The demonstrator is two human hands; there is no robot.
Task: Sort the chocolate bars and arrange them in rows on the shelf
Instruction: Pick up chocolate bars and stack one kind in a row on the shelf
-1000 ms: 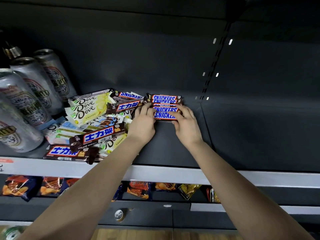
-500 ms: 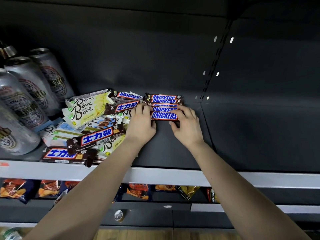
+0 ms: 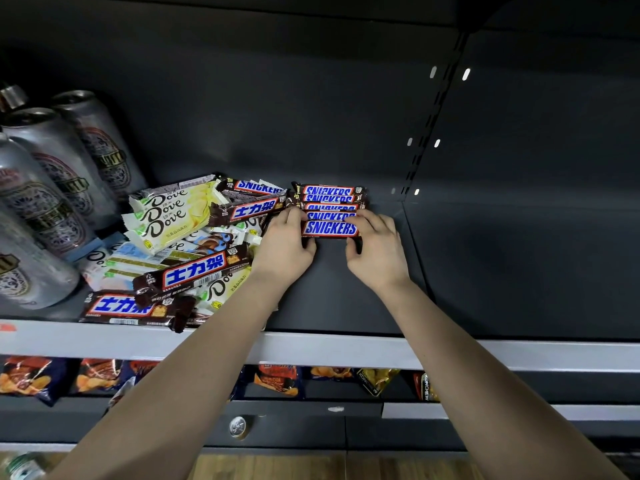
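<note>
Two hands, left hand point(image 3: 282, 247) and right hand point(image 3: 377, 251) each pinching an end of a glossy oblong Snickers bar point(image 3: 330, 229), frontmost of a row point(image 3: 329, 199) on the matte dark shelf point(image 3: 346, 299), crinkly wrapper pile point(image 3: 180, 244) alongside.

Left side: I count at least four tall silver cans point(image 3: 52, 174) with dark crest labels, packed close in a line running toward the rear wall. Tier below: I log a row of crisp bags point(image 3: 31, 377) in orange, blue and gold along the front, with a round metal cap point(image 3: 237, 426) on the grey ledge under them. Bottom edge: wooden floor point(image 3: 263, 467) and a blurred green-and-white bottle point(image 3: 20, 467) in the left corner.
</note>
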